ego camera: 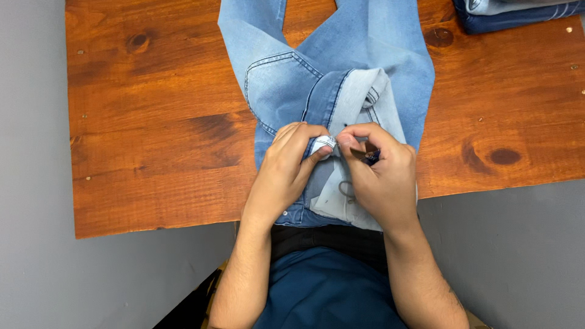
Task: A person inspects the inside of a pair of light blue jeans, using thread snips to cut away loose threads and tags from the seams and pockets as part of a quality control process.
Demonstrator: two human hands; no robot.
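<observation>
Light-blue jeans (365, 55) lie flat on the wooden surface (152, 122), legs running off toward 12 o'clock, waist end at 6 o'clock hanging just over the near edge by the person's body. Waistband folded open, pale inside showing.

Left hand (286, 167) grip: thumb + fingers pinched shut on a small rolled bit of waistband (324, 145). Right hand (381, 176) grip: closed on the fabric just beside it, w/ a small dark brown piece (364, 151) between the fingertips; can't tell what it is.

Handling, judged: denim is soft, floppy, fairly weighty, not slippery, not fragile. Waistband is the thickest, stiffest part, so best hold there; seams also good.

Room: bare wood wide open at 9 o'clock, some at 3 o'clock. Folded darker jeans (512, 15) sit at 1–2 o'clock, well apart. Near edge close under both wrists.
</observation>
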